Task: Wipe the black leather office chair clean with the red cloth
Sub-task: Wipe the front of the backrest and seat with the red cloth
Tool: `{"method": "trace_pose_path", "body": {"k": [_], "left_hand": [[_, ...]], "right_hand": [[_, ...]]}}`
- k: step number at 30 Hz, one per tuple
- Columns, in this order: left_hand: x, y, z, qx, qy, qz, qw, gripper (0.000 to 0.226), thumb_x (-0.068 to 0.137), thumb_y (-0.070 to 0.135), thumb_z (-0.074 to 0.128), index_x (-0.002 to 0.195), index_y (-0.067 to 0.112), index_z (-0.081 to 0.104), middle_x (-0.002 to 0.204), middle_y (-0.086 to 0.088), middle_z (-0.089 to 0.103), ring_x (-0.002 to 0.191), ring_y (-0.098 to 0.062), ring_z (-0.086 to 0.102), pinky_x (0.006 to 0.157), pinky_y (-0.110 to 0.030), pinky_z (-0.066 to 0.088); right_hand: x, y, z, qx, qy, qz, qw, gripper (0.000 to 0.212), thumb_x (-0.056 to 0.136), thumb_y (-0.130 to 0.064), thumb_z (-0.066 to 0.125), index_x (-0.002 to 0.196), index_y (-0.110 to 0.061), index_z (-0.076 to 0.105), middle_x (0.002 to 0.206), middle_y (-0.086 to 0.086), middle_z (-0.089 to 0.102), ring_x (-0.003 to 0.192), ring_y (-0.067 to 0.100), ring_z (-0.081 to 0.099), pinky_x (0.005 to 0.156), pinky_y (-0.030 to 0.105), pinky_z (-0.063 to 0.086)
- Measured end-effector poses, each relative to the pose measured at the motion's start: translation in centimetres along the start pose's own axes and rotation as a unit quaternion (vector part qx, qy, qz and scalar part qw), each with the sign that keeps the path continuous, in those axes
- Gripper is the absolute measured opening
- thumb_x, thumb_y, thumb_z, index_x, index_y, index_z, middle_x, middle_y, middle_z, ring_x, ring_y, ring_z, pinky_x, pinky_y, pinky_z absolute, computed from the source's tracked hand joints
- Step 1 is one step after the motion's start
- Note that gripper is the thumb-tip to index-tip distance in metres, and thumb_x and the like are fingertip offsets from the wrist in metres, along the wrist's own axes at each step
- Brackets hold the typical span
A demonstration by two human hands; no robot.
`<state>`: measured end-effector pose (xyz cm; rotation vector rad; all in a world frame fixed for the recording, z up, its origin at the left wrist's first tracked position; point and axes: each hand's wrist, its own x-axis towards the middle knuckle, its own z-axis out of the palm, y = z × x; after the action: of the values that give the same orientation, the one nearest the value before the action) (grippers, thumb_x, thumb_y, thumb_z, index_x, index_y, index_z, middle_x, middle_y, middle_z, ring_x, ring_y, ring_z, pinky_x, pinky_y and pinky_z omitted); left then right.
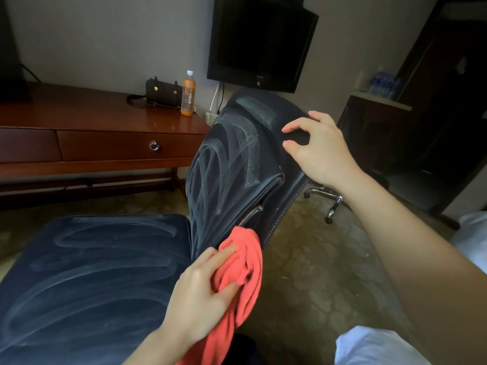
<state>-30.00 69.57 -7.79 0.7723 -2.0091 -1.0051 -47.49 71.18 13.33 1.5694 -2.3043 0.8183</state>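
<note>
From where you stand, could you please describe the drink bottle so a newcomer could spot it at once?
Find the long wooden desk against the wall. At its right end, beside a dark handbag, stands the bottle: upright, orange, white-capped, the desk's only bottle.

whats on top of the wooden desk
An orange drink bottle and a dark handbag with its strap stand on the desk by the wall; a black object sits at its far left. The chair back covers the desk's right corner, so anything there is hidden.
</note>
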Motion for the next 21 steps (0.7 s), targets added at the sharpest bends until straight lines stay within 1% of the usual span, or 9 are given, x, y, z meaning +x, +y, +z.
{"method": "trace_pose_path", "body": {"k": [3,5,8,10,12,14,16,18,21], "left_hand": [[0.0,0.5,-0.6,-0.132,0.021,-0.001,0.991,0.043,0.074,0.035,0.069,0.116,0.044,0.064,0.103,0.016,0.066,0.099,-0.003,0.063,0.089,-0.028,0.049],[0.6,1.9,-1.0,-0.196,0.027,0.020,0.980,0.046,0.074,0.037,0.071,0.119,0.043,0.063,0.113,0.015,0.067,0.109,-0.002,0.061,0.095,-0.026,0.047],[2.5,5.1,-1.5,-0.244,0.046,0.058,0.967,0.047,0.079,0.029,0.069,0.124,0.036,0.061,0.121,0.012,0.065,0.116,-0.005,0.058,0.101,-0.033,0.043],[4.2,7.1,-1.4,-0.235,0.054,0.074,0.968,0.049,0.082,0.027,0.065,0.129,0.034,0.056,0.124,0.012,0.062,0.117,-0.002,0.056,0.105,-0.035,0.041],[5.6,8.6,-0.6,-0.184,0.062,0.086,0.977,0.052,0.083,0.035,0.060,0.133,0.039,0.051,0.121,0.014,0.059,0.113,0.001,0.055,0.103,-0.034,0.042],[6.0,9.1,0.4,-0.104,0.075,0.087,0.988,0.055,0.081,0.042,0.056,0.135,0.043,0.046,0.110,0.015,0.056,0.102,-0.001,0.056,0.093,-0.036,0.047],[5.9,8.8,1.2,-0.052,0.085,0.092,0.991,0.057,0.080,0.039,0.054,0.136,0.039,0.045,0.100,0.014,0.050,0.090,-0.009,0.056,0.082,-0.042,0.049],[5.7,7.8,1.4,-0.026,0.083,0.105,0.991,0.057,0.079,0.037,0.052,0.135,0.039,0.043,0.095,0.015,0.045,0.085,-0.012,0.055,0.075,-0.044,0.050],[5.2,6.1,1.1,0.011,0.075,0.114,0.991,0.057,0.076,0.042,0.044,0.132,0.042,0.037,0.091,0.018,0.038,0.082,-0.012,0.053,0.070,-0.043,0.051]], "right_hand": [[0.0,0.0,0.0,0.007,0.002,0.001,1.000,0.027,0.094,-0.025,0.056,0.120,-0.027,0.059,0.153,0.001,0.022,0.139,0.020,0.025,0.101,0.023,0.023],[0.0,0.1,0.1,0.012,0.006,0.001,1.000,0.027,0.093,-0.025,0.056,0.120,-0.027,0.060,0.153,0.002,0.022,0.139,0.019,0.025,0.097,0.019,0.021],[0.2,0.3,0.2,0.027,0.010,-0.001,1.000,0.026,0.093,-0.023,0.057,0.118,-0.026,0.060,0.153,0.005,0.023,0.140,0.018,0.024,0.089,0.012,0.018],[0.3,0.4,0.4,0.046,0.007,-0.003,0.999,0.025,0.093,-0.022,0.058,0.117,-0.026,0.061,0.152,0.007,0.024,0.142,0.017,0.020,0.089,0.011,0.016],[0.4,0.6,0.5,0.061,0.004,-0.006,0.998,0.025,0.093,-0.021,0.058,0.116,-0.026,0.061,0.151,0.008,0.025,0.143,0.016,0.018,0.086,0.009,0.014],[0.5,0.8,0.5,0.067,0.006,-0.010,0.998,0.024,0.092,-0.021,0.058,0.115,-0.027,0.061,0.151,0.008,0.026,0.143,0.016,0.017,0.087,0.010,0.014],[0.6,1.1,0.7,0.070,0.013,-0.011,0.997,0.024,0.092,-0.021,0.058,0.115,-0.028,0.062,0.151,0.006,0.028,0.143,0.015,0.018,0.090,0.012,0.015],[0.7,1.2,0.9,0.070,0.023,-0.012,0.997,0.024,0.092,-0.020,0.058,0.115,-0.028,0.062,0.150,0.005,0.029,0.142,0.015,0.020,0.089,0.012,0.015],[0.8,1.3,1.1,0.064,0.042,-0.011,0.997,0.024,0.091,-0.019,0.058,0.113,-0.028,0.063,0.149,0.004,0.031,0.139,0.015,0.024,0.082,0.009,0.015]]}}
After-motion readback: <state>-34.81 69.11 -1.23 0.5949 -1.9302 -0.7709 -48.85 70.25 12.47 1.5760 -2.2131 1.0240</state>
